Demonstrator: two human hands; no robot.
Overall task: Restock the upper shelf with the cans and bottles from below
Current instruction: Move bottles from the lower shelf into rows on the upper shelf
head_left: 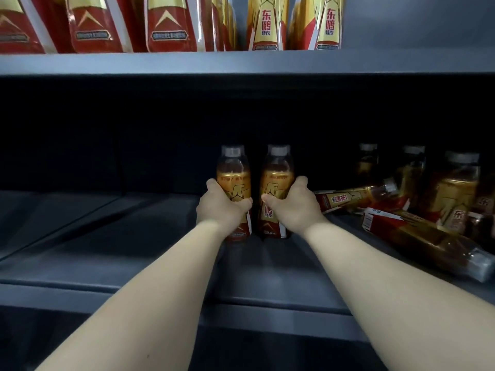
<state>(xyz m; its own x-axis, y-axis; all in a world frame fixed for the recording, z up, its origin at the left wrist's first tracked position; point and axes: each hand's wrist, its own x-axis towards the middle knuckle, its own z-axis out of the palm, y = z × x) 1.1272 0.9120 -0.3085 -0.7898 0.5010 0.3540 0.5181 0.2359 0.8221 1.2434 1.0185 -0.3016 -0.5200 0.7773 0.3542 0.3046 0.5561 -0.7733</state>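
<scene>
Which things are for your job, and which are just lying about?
For the job: left hand gripping left bottle; right hand gripping right bottle; upper shelf.
Lying about: tipped bottles, standing bottles at right, waiting; stocked bottles above.

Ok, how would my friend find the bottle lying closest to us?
Look at the lower shelf, on its right side, where bottles are jumbled. Yours is the fallen bottle nearest the front. Its cap points toward us and right, while the other fallen bottle behind it points its cap away.
</scene>
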